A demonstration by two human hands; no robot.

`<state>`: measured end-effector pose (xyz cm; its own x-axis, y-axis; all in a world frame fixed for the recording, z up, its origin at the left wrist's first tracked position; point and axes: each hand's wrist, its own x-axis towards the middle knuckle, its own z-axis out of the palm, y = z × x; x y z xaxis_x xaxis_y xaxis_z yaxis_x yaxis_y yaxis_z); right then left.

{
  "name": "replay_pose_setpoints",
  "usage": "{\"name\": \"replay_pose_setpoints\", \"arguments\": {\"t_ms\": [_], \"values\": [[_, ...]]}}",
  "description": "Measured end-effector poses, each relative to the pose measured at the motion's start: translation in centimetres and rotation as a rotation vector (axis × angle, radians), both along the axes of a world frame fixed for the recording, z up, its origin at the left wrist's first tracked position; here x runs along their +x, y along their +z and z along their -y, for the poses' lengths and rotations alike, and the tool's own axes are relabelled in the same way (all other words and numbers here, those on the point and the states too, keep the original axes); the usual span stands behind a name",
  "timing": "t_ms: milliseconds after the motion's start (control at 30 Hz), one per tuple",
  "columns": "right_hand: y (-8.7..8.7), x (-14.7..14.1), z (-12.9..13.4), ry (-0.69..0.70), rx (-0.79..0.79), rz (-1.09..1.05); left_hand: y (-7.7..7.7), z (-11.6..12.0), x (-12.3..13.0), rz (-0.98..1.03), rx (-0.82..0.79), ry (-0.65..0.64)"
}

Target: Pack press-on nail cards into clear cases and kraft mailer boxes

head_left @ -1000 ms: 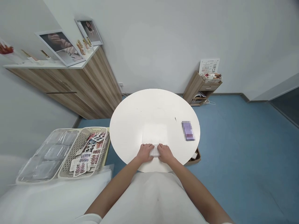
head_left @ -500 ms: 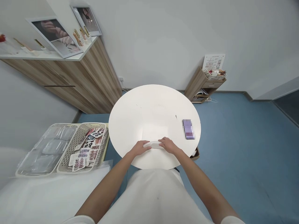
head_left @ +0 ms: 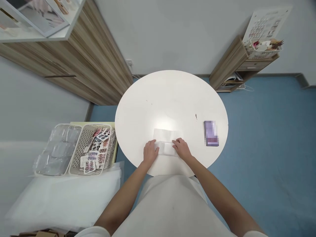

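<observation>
On the worktop (head_left: 133,115), the left hand (head_left: 149,153) touched a white sheet (head_left: 167,148) with slightly parted fingers, grip unclear; the sheet's near part looked folded, its far part flat; the right hand's (head_left: 183,149) bent fingers held its right edge.

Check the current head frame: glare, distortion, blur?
Head view: bright glare on the white table, just beyond the white sheet; wide-angle stretch makes the wooden cabinet lean; poster print too soft to read; purple item pixelated.
</observation>
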<state>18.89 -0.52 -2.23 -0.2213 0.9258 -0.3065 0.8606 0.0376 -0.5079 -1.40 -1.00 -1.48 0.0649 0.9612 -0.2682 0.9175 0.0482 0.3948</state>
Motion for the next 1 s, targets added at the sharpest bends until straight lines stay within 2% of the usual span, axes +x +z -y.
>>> {"name": "replay_pose_setpoints", "arguments": {"t_ms": [67,100,167,233,300,400,567,667,733,800,867,1000], "values": [[-0.2,-0.1,0.3,-0.047,-0.001,-0.026,0.8,0.7,1.2,-0.063,0.085,-0.078],[-0.2,0.0,0.6,-0.08,0.005,-0.038,1.2,1.0,1.8,-0.062,0.087,-0.176],[-0.1,0.1,1.2,-0.175,0.023,-0.066,1.7,1.7,3.0,-0.036,0.052,-0.372],[0.0,0.3,2.1,-0.314,0.018,-0.117,1.7,2.2,3.7,-0.024,0.009,-0.467],[0.2,0.6,3.1,-0.455,-0.04,-0.186,1.3,2.5,3.8,-0.033,-0.018,-0.468],[0.5,0.9,3.9,-0.572,-0.184,-0.303,0.3,2.7,3.4,-0.017,-0.026,-0.46],[1.1,0.8,3.0,-0.773,-0.377,-0.559,-1.0,2.7,2.7,0.033,0.063,-0.492],[1.3,0.5,3.0,-0.75,-0.474,-0.643,-1.2,3.3,2.2,0.016,0.14,-0.523],[1.3,0.1,3.7,-0.694,-0.432,-0.631,-1.3,3.9,1.7,0.006,0.167,-0.559],[1.1,-0.4,4.8,-0.691,-0.317,-0.577,-1.4,4.6,1.2,0.0,0.177,-0.595],[0.9,-0.9,6.0,-0.747,-0.264,-0.564,-1.6,5.1,0.9,-0.007,0.18,-0.613],[0.7,-1.9,7.4,-0.937,-0.364,-0.696,-1.9,5.5,1.1,-0.022,0.187,-0.588]]}}
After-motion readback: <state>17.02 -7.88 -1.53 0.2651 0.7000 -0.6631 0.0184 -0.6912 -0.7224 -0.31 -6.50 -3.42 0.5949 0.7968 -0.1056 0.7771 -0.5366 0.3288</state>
